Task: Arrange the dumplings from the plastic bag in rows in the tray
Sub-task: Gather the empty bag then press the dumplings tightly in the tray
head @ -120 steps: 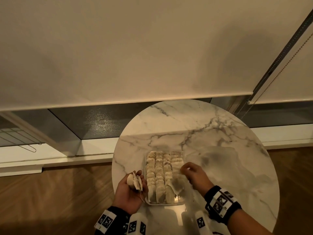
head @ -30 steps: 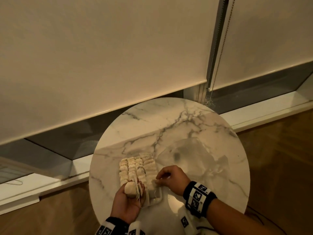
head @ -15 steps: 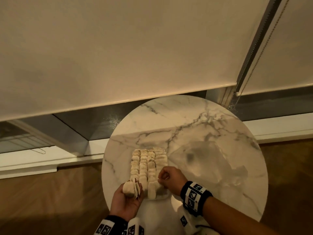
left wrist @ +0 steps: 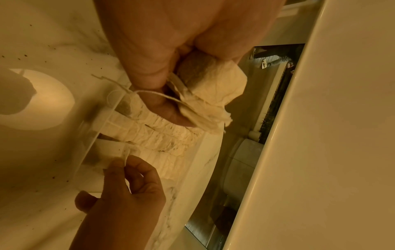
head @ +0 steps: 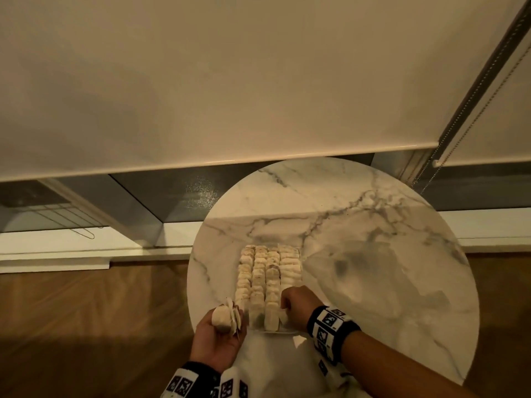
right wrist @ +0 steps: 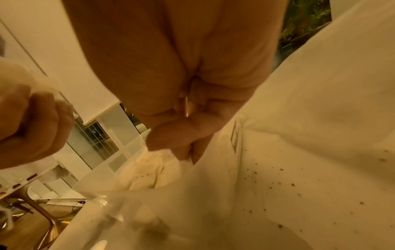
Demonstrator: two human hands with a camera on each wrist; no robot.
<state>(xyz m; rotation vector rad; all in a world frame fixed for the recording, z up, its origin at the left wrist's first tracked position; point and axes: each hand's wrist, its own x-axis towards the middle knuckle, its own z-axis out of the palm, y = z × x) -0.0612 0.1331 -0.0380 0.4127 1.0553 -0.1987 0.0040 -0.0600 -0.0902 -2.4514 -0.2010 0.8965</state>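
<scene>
Marble worktop (head: pixel 359 254) carries the clear tray (left wrist: pixel 94 135), its four rows of dumplings (head: pixel 268 271) running away from me. On the left, my left hand (head: pixel 217 338) curls around a small bunch of spare dumplings (head: pixel 225 318), held just beside the tray's near left corner. To the right, my right hand (head: pixel 296 310) pinches one dumpling (left wrist: pixel 115 159) at the near end of the rightmost row. I judge that gap is the target: the right hand is on it, the left hand's supply one short reach across. No plastic bag shows.
</scene>
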